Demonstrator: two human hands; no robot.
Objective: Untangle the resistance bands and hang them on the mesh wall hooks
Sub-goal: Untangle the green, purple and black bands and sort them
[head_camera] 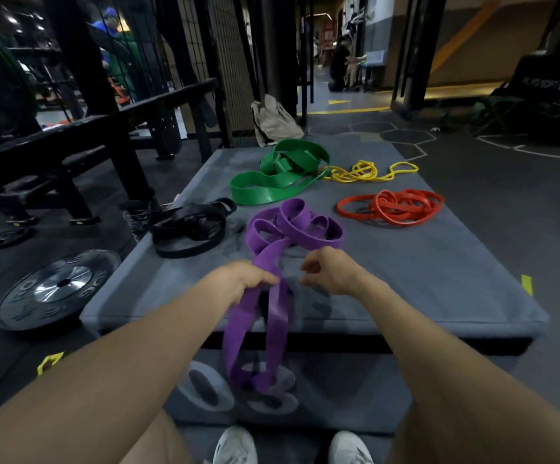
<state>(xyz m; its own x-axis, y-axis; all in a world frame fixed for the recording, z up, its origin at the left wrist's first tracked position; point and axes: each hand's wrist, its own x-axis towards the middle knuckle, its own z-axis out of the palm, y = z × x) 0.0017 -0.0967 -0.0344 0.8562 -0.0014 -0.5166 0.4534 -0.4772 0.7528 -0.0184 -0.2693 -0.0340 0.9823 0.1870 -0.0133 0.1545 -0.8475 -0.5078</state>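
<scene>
**Purple band half drawn from its knot**

The left hand [245, 279] grips the purple resistance band [292, 226] where two flat straps run together, fingers curled round them. Beyond those fingers the band piles into looped coils on the grey padded platform [439, 279]; below them a long doubled loop hangs over the platform edge towards the floor. The right hand [329, 272] hovers just beside the straps, fingers curled with a small gap at the tips, holding nothing that I can see.

The band looks soft, wide and rubbery: light, floppy, probably grippy against itself, so coils may drag instead of sliding free. A good hold for the right fingers seems to be a single outer loop of the pile just past them, lifted clear while the left hand anchors the straps.

Farther off lie the black band [188, 229], green band [272, 182], red bands [392, 209] and yellow band [365, 172], each tangled.
</scene>
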